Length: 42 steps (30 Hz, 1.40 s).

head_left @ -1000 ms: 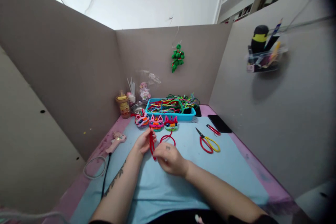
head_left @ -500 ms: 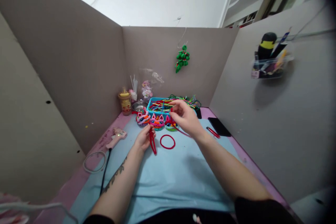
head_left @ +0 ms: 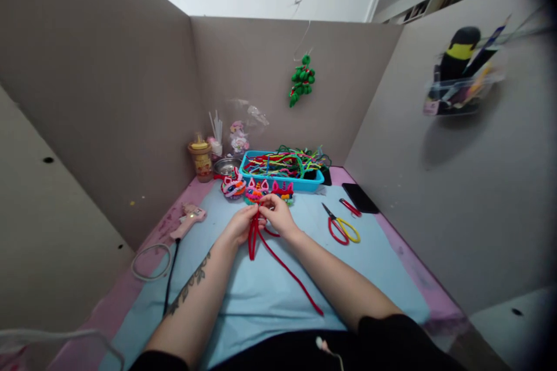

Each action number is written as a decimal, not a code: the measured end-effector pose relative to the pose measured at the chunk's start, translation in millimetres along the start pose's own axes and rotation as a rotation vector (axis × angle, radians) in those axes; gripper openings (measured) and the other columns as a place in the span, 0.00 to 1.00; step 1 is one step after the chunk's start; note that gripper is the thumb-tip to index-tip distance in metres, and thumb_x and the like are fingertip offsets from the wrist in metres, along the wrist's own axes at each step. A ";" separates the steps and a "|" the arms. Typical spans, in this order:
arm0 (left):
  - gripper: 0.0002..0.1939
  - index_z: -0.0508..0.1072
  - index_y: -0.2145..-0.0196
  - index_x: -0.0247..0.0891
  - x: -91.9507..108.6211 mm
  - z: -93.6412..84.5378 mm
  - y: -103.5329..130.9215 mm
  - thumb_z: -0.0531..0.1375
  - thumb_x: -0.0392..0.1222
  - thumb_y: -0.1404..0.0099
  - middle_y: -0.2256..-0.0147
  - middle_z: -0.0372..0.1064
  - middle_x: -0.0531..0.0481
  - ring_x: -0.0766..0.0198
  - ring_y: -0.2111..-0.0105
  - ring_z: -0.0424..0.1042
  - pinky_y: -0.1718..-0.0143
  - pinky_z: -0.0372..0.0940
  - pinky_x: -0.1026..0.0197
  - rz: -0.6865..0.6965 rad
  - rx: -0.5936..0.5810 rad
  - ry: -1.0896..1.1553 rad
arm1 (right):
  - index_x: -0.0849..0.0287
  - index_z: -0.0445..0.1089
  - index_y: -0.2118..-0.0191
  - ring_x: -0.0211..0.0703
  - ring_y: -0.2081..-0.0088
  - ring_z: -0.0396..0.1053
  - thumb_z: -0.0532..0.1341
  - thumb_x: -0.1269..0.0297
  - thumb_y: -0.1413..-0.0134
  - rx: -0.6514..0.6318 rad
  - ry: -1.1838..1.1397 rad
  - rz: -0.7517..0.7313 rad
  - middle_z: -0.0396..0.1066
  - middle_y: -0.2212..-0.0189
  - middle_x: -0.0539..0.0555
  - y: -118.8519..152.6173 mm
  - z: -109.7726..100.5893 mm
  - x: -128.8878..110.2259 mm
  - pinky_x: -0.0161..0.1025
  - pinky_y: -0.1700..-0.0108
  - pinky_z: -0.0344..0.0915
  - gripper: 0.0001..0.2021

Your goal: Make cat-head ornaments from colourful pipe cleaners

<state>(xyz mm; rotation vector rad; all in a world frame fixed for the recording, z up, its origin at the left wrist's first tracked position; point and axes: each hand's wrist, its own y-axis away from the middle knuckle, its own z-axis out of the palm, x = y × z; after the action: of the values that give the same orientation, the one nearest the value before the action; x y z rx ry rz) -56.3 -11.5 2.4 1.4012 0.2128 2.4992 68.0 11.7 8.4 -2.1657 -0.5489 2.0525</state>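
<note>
My left hand [head_left: 242, 225] is closed on a red pipe cleaner [head_left: 251, 246], folded into a narrow loop that hangs below the fingers. Close against it, my right hand [head_left: 278, 215] pinches red pipe cleaner at the top of that loop. One long red strand [head_left: 293, 278] trails from the fingers down to the right over the blue mat [head_left: 278, 301]. Part of a red ring [head_left: 272, 233] shows beneath my right hand; the rest is hidden. Just beyond my fingers sit colourful pipe-cleaner animal heads [head_left: 234, 185] with ears and horns, partly covered by the hands.
A blue basket [head_left: 304, 185] of pipe cleaners stands at the back. Scissors [head_left: 342, 229], a red cutter [head_left: 350, 207] and a black phone [head_left: 360, 198] lie right. To the left are a pink glue gun [head_left: 189, 221] with its cord, a cup [head_left: 202, 161] and a metal bowl [head_left: 226, 166].
My right hand has come down and left from beside the basket to meet my left hand. The long strand now hangs toward me, and the scissors have come into sight. The view has shifted.
</note>
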 end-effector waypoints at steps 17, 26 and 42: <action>0.10 0.70 0.73 0.31 -7.8 -2.0 -2.9 0.65 0.41 0.47 0.79 0.63 0.54 0.74 0.82 0.60 0.79 0.61 0.70 0.120 -0.031 -0.096 | 0.59 0.72 0.67 0.39 0.68 0.65 0.57 0.67 0.50 0.173 0.279 -0.254 0.69 0.69 0.54 19.0 -14.2 5.2 0.36 0.65 0.64 0.07; 0.12 0.70 0.76 0.30 -9.7 -2.5 -2.3 0.65 0.44 0.47 0.80 0.62 0.54 0.74 0.82 0.60 0.79 0.59 0.70 0.146 -0.117 -0.203 | 0.58 0.74 0.67 0.41 0.65 0.68 0.57 0.66 0.49 0.146 0.186 -0.200 0.71 0.68 0.55 16.5 -15.6 9.6 0.37 0.64 0.65 0.08; 0.06 0.67 0.71 0.34 24.2 -17.8 -9.3 0.54 0.34 0.36 0.81 0.61 0.57 0.78 0.84 0.59 0.81 0.59 0.76 0.276 0.218 0.474 | 0.57 0.70 0.53 0.37 0.66 0.65 0.56 0.71 0.51 -0.150 0.096 -0.171 0.67 0.63 0.54 16.1 -20.7 17.8 0.36 0.63 0.64 0.18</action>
<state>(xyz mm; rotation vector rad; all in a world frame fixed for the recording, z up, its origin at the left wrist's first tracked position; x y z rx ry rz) -82.0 4.7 10.5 0.9310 0.4195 3.0944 91.7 6.1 -11.9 -2.1965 -0.8678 1.8640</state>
